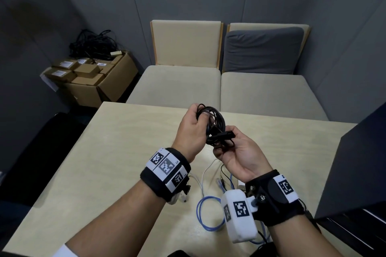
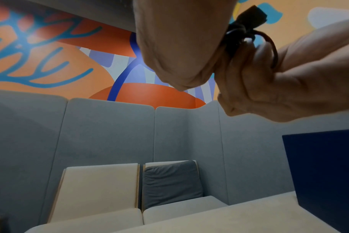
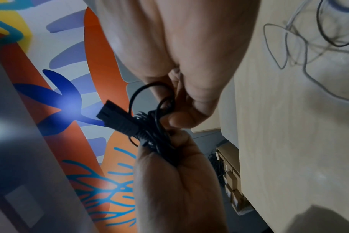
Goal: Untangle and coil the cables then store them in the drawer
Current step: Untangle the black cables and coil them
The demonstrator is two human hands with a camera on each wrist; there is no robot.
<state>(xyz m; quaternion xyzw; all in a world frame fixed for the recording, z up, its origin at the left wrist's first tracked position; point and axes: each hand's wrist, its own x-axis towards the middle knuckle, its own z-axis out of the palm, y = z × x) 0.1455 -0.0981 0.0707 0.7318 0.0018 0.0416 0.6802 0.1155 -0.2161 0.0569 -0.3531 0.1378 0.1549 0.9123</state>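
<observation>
A black cable wound into a small coil is held up above the table between both hands. My left hand grips the coil's upper left side, fingers curled through the loops. My right hand pinches the lower end, where a black plug sticks out to the right. In the right wrist view the plug juts left from the bundle, between my right hand above and left hand below. The left wrist view shows the plug above my curled fingers.
A blue cable, a white cable and a thin black cable lie loose on the table under my wrists. A dark drawer unit stands at the right. Beige seats lie beyond the table, with cardboard boxes at far left.
</observation>
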